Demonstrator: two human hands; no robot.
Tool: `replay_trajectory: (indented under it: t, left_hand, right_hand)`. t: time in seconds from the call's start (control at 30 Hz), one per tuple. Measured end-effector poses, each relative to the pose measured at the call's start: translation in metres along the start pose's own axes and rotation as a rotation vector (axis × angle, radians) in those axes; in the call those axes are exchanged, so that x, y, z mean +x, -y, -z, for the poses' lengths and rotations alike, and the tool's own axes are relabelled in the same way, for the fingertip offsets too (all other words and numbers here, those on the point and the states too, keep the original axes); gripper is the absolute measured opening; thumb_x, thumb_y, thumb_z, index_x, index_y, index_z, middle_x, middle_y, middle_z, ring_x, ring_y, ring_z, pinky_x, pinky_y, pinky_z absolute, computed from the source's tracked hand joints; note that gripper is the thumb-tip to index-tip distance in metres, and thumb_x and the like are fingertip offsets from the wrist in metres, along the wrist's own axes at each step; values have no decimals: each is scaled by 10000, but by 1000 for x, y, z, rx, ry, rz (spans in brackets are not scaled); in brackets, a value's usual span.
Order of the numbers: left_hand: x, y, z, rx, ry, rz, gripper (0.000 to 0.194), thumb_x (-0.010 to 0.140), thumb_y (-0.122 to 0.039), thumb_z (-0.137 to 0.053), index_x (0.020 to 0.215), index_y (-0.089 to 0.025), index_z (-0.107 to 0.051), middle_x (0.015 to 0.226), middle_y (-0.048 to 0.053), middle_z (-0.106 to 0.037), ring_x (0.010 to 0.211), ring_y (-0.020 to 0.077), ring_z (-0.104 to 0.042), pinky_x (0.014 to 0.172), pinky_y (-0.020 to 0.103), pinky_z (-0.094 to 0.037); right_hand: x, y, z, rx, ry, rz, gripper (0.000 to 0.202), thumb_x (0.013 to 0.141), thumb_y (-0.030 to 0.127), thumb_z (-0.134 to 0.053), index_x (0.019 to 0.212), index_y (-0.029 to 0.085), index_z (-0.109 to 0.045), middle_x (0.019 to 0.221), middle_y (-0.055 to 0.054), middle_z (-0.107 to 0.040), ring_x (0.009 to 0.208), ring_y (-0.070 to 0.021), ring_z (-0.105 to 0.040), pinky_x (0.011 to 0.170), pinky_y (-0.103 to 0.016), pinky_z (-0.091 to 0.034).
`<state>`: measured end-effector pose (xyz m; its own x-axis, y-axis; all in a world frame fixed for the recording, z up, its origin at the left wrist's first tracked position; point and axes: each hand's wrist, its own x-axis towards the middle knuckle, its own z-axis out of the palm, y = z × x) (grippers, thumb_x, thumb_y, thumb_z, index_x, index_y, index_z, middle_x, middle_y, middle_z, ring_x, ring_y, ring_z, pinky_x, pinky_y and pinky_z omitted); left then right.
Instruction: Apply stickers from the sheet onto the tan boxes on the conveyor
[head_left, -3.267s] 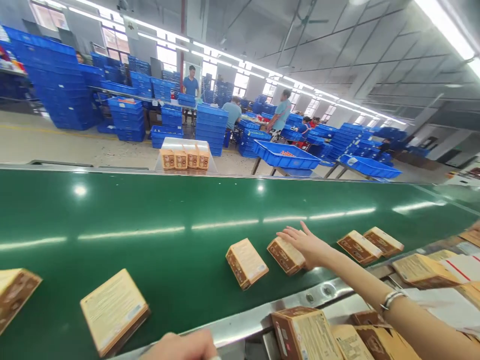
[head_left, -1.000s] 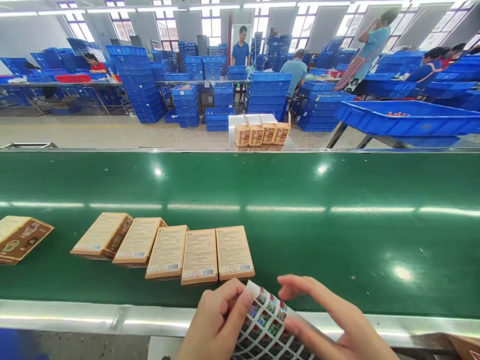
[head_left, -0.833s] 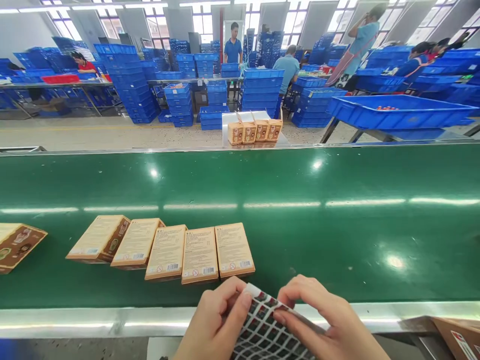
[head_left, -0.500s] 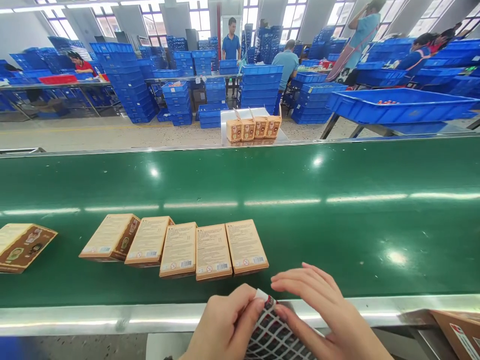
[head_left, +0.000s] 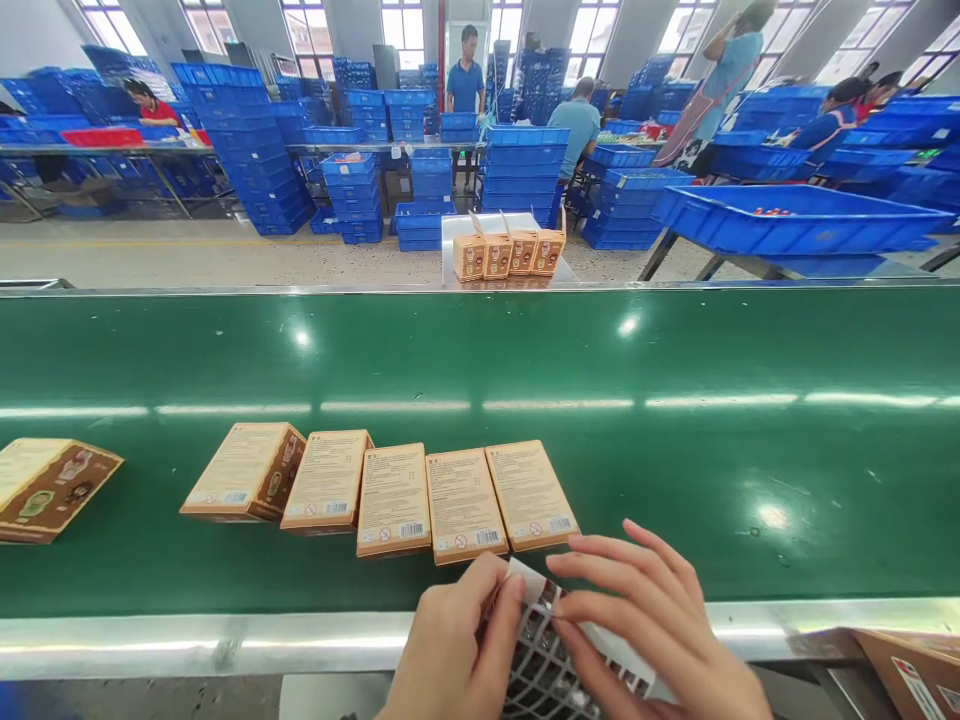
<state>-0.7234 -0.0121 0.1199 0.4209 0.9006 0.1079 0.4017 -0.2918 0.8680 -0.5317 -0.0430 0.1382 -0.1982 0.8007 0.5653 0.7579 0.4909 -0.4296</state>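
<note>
Over the near edge of the belt, my left hand [head_left: 459, 640] pinches a flexible sheet [head_left: 551, 655] between thumb and fingers. A white grid with dark, shiny cells covers it, and its white top edge curls up; it looks like a sticker sheet. My right hand [head_left: 637, 610] has its thumb and index finger closed at the sheet's upper edge, the other fingers stretched out above. Whether a loose sticker is between those fingertips I cannot tell. Just beyond my hands lies a row of several tan and brown cartons, the nearest carton [head_left: 531, 495] close to my right fingertips.
A green conveyor belt [head_left: 720, 480] crosses in front of me, with a metal rim [head_left: 300, 635]. Another carton [head_left: 56, 490] lies far left. Several open cartons [head_left: 510, 255] stand on a ledge beyond. A cardboard box [head_left: 915, 670] is at lower right. Behind are blue crates [head_left: 802, 215] and several people.
The row of cartons has shifted right along the belt, closer to my hands. The sheet's top edge shows more, and my right thumb and index finger have closed together on it.
</note>
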Motion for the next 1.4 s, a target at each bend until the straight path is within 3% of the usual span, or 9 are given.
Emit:
replay_trajectory:
  t: [0.1,0.17,0.3,0.4,0.73,0.93,1.13,1.27,1.4]
  left_hand:
    - [1,4,-5,20,11,-118,264,1015,-287,-390,808,-231,-544,924,44,-755,690,156,-703,621,201,-486]
    - [2,9,-13,60,60,-200,248,1000,-272,-396,825,-227,-566,1267,88,-701,739,177,-747,655,233,-526]
    - [5,16,-30,231,153,-263,260,983,-238,-377,790,-220,-550,1452,128,-566,539,181,-726,480,273,-492]
    - [10,14,-36,301,187,-274,238,968,-214,-392,795,-218,-554,1468,139,-541,518,198,-720,451,291,-482]
    - [23,-2,-49,314,244,-297,227,974,-203,-431,798,-203,-575,1468,136,-537,520,204,-717,467,309,-485]
    - [31,-17,-48,357,342,-286,179,949,-155,-486,804,-186,-587,1489,139,-505,561,223,-739,467,321,-517]
    - [37,-21,-54,125,366,-223,210,940,-159,-465,774,-188,-591,1523,108,-467,760,250,-774,641,325,-576]
    - [35,-20,-48,-182,255,-50,267,970,-270,-425,795,-196,-613,1056,108,-768,838,220,-718,745,293,-533]
    - [31,-21,-35,-271,203,155,350,987,-379,-410,738,-190,-565,580,-23,-545,542,130,-453,519,240,-332]
  right_hand:
    - [12,-21,5,292,-21,-523,200,923,396,-586,797,261,-663,1094,-43,-763,1022,-216,-709,886,-313,-541]
    - [26,-40,3,429,-40,-820,365,840,594,-615,781,243,-697,1155,-92,-746,1074,-275,-684,874,-358,-553]
    - [46,-65,-9,609,-5,-1054,551,589,738,-741,764,216,-747,1197,-125,-726,1082,-340,-659,963,-450,-506]
    - [45,-67,-15,676,-28,-1104,507,563,688,-790,699,205,-717,1154,-118,-738,1037,-327,-670,915,-422,-527]
    - [35,-73,-5,525,-53,-1082,440,637,624,-724,749,200,-689,1117,-129,-736,882,-273,-666,726,-372,-540]
    - [29,-73,-4,37,-31,-883,409,783,612,-504,784,225,-636,896,-106,-740,844,-291,-661,755,-438,-490]
    - [23,-90,-2,-400,-264,-612,545,893,640,-415,1094,167,-595,1080,-163,-711,821,-286,-678,787,-469,-469]
    - [17,-76,25,-186,-122,-500,367,954,517,-459,1004,213,-658,986,-95,-749,836,-241,-714,689,-351,-539]
    - [7,-39,42,69,150,-276,188,963,356,-546,942,258,-705,893,-27,-776,813,-192,-745,698,-258,-591]
